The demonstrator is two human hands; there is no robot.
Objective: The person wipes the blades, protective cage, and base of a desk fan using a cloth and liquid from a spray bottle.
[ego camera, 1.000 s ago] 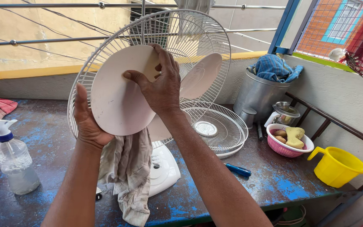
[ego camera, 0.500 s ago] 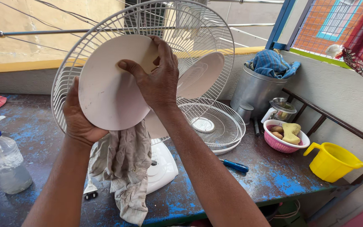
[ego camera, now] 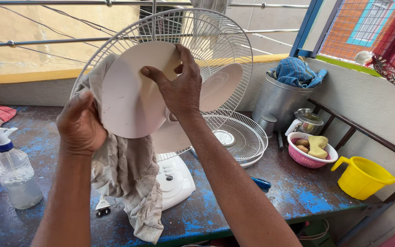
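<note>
Grey cloth (ego camera: 124, 169) now higher in left hand (ego camera: 81, 123) (clenched), right hand (ego camera: 179, 87) pinching fan blade (ego camera: 133, 96).

The right hand (ego camera: 181, 89) grips the top edge of a pale fan blade (ego camera: 133, 91), fingers curled over it. The left hand (ego camera: 81, 123) presses a grey cloth (ego camera: 126, 176) against the blade's left edge; the cloth hangs down past the white fan base (ego camera: 174, 180). Behind stands the wire rear guard (ego camera: 220, 41). On the worn blue surface (ego camera: 298, 192) stand a spray bottle (ego camera: 12, 174), the detached front guard (ego camera: 238, 135), a pink basket (ego camera: 307, 155) and a yellow jug (ego camera: 362, 176).
</note>
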